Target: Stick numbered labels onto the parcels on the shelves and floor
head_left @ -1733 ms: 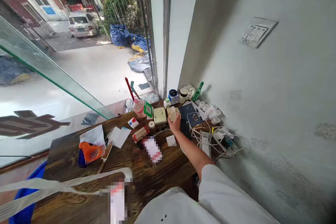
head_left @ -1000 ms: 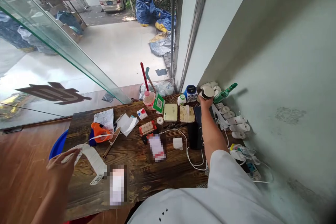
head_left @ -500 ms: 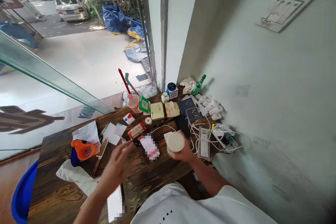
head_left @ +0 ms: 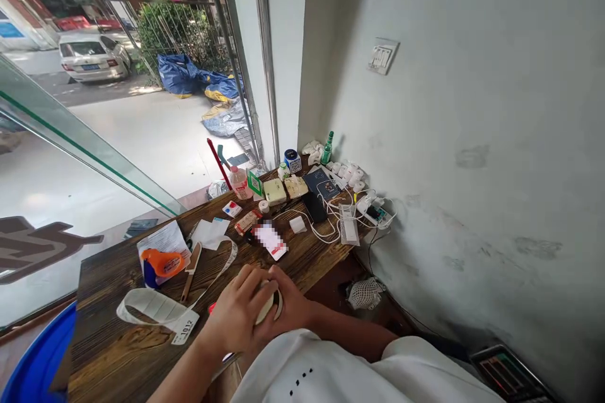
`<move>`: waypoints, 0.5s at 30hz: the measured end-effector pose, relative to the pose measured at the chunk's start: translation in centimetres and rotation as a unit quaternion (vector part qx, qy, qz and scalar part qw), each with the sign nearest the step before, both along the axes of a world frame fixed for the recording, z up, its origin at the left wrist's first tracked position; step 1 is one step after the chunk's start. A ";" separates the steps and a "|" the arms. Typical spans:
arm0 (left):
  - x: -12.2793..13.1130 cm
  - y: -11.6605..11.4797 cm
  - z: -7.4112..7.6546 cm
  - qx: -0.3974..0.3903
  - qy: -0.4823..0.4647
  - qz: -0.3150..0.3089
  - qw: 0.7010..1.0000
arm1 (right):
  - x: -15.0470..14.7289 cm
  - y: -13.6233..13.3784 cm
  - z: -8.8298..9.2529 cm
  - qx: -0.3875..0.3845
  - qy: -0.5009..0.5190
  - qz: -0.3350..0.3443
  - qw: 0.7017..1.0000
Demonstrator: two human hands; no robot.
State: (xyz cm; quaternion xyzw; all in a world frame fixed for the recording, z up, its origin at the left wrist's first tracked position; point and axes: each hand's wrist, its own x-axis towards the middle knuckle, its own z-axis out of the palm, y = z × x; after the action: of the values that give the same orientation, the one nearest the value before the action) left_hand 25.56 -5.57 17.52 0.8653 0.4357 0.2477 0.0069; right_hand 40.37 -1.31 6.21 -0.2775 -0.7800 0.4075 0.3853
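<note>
Close to my body, at the table's front edge, both hands are around a pale, round, cup-like container point(head_left: 267, 307). My left hand point(head_left: 240, 307) lies over its top and near side with the fingers bent across it. From the other side my right hand point(head_left: 293, 307) grips the container, its thumb by the rim. Fingers cover most of it, so its exact kind is unclear. Beyond the hands lies a phone point(head_left: 270, 238) with a blurred screen. A small red item point(head_left: 212, 308) peeks out beside my left hand.
The wooden table point(head_left: 108, 352) bears a knife point(head_left: 191, 271), a curled label strip point(head_left: 142, 310), an orange funnel-like item point(head_left: 163, 264) and papers. Farther back are a pink bottle point(head_left: 240, 182), a black phone point(head_left: 314, 206), white cables and a power strip point(head_left: 373, 208). A wall stands right.
My right hand has brought the container down toward my body. My left hand has moved right from over the table and closed on it. The camera view has tilted up.
</note>
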 end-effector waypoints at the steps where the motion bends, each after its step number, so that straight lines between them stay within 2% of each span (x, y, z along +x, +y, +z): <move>1: 0.3 -1.2 -0.2 -0.002 0.001 0.054 0.999 | 0.0 -1.2 0.2 0.004 0.005 -0.022 1.000; 4: 1.4 -4.6 -0.2 -0.036 0.047 0.236 0.970 | 0.3 -4.4 0.6 0.012 -0.002 -0.089 0.996; 6: 1.8 -6.7 0.5 -0.092 0.087 0.290 0.948 | 0.8 -6.0 0.8 0.019 -0.016 -0.101 0.995; 8: 2.1 -8.5 1.6 -0.163 0.108 0.296 0.935 | 1.4 -7.5 1.1 0.025 -0.021 -0.096 0.995; 11: 2.1 -10.7 3.2 -0.242 0.103 0.266 0.928 | 2.3 -9.2 2.2 0.039 -0.028 -0.096 0.994; 13: 1.8 -12.1 3.8 -0.236 0.065 0.265 0.933 | 2.9 -10.1 3.7 0.055 -0.029 -0.104 0.993; 15: 0.8 -13.8 4.1 -0.173 -0.003 0.264 0.949 | 3.7 -10.8 6.0 0.073 -0.014 -0.109 0.991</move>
State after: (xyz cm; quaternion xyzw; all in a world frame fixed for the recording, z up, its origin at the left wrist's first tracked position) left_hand 26.38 -19.38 21.59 0.7038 0.6851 0.1638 0.0921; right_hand 44.05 -12.12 12.21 -0.3381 -0.7781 0.3013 0.4353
